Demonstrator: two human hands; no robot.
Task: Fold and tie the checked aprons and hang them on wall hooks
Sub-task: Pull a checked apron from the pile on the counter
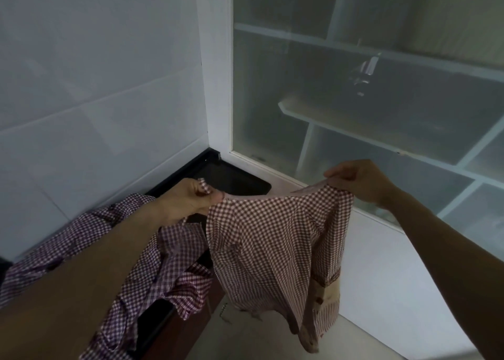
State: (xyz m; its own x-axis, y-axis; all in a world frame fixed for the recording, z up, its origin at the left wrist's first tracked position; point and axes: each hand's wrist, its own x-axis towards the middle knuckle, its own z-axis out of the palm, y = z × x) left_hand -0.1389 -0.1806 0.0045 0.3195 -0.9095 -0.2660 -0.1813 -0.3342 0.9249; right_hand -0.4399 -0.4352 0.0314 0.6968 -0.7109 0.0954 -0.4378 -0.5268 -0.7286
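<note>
Pinching apron point(275, 239) taut: left hand point(188, 198), right hand point(360, 181); more aprons point(152, 267) heaped below.

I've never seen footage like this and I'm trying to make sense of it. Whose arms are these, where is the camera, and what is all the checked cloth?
There is no machine here. A person wears a camera on the head, so you look forward and down along their own bare arms. The left hand and the right hand each pinch a top corner of a checked apron, holding it spread in the air so it hangs down. More checked aprons lie in a loose heap on a dark counter on the left, against a white tiled wall. Behind the hands is a frosted glass cabinet with shelves. No hooks are in view.
</note>
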